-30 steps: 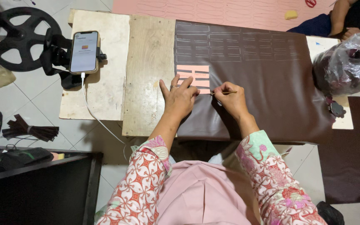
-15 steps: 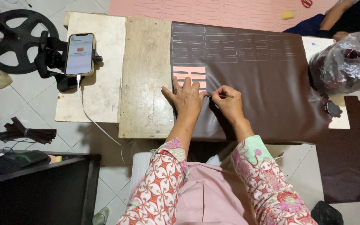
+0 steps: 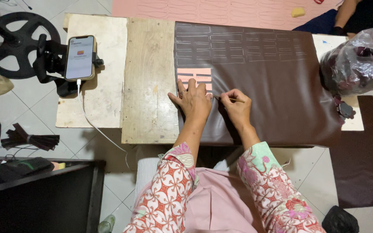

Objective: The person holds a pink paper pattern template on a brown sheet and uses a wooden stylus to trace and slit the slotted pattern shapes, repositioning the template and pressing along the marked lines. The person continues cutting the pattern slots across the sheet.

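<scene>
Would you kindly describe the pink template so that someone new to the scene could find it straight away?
Start at the wooden board, where a big dark brown sheet is spread out. Near the sheet's left edge, partly under the left hand, lies the pink template, a small slotted rectangle. It is the only pink piece on the brown, beside faint traced outlines.

Home leather workshop: marked brown sheet (image 3: 260,77) (tiled floor (image 3: 26,108)).

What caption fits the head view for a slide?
Left hand presses a pink template onto brown leather while right hand traces with a pen.
</scene>
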